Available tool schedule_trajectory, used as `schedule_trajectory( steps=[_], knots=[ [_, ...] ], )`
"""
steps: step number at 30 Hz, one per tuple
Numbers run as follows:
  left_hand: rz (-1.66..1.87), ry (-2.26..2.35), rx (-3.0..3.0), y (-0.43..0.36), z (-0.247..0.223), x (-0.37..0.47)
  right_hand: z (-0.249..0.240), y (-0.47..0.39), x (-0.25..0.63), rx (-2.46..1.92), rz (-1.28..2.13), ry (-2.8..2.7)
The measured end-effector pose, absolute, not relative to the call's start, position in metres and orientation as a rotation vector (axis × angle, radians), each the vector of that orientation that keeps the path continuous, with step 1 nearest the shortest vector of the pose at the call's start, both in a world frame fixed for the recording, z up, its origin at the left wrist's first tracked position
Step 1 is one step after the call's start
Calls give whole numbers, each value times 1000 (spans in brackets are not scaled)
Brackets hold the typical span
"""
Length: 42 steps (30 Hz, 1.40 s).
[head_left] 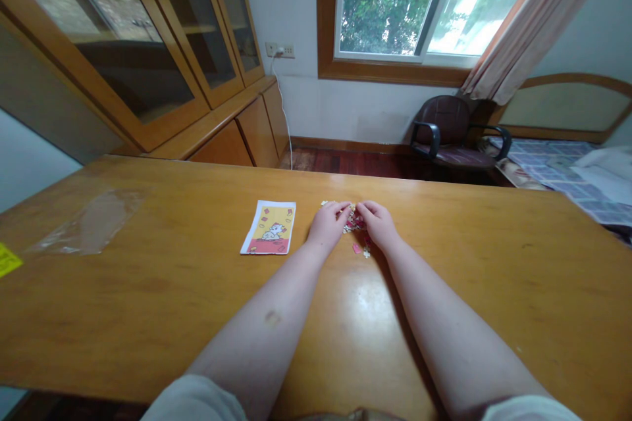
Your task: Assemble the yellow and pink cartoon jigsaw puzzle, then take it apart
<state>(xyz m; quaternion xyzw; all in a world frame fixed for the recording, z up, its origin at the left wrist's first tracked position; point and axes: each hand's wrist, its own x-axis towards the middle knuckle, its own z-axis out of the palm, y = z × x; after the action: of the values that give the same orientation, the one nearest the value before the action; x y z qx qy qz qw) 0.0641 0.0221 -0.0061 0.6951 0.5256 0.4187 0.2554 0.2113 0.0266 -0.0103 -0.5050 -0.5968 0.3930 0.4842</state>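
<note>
Jigsaw pieces (352, 223) are heaped loose, none visibly joined; left hand (328, 222) and right hand (379, 222) are curled at them, any grip indiscernible.

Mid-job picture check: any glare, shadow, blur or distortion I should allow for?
Head view: glare whitens the near middle of the wooden tabletop; head view: shadow lines the inner side of the right forearm; head view: the right-hand window pane is washed out; head view: the glass-fronted cabinet slants, probably lens stretch; head view: the jigsaw pieces look soft in detail.
</note>
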Motion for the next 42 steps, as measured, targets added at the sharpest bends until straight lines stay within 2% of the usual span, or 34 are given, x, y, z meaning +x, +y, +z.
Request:
schedule_trajectory(
  steps=[12, 20, 25, 29, 34, 42],
  knots=[
    [1060, 1404, 1888, 21, -8, 66, -12, 28, 207, -1150, 1115, -1356],
    [1035, 1498, 1896, 18, -5, 64, -11, 32, 215, -1279, 870, -1300],
    [805, 1584, 2246, 14, -5, 65, -11, 31, 219, -1386, 782, -1493],
    [656, 1586, 2380, 9, -7, 67, -15, 36, 224, -1559, 671, -1328],
    [428, 1422, 2462, 5, -6, 68, -23, 43, 230, -1539, 676, -1130],
    [585, 1359, 2417, 14, -6, 67, -27, 45, 228, -1502, 729, -1086]
  ],
)
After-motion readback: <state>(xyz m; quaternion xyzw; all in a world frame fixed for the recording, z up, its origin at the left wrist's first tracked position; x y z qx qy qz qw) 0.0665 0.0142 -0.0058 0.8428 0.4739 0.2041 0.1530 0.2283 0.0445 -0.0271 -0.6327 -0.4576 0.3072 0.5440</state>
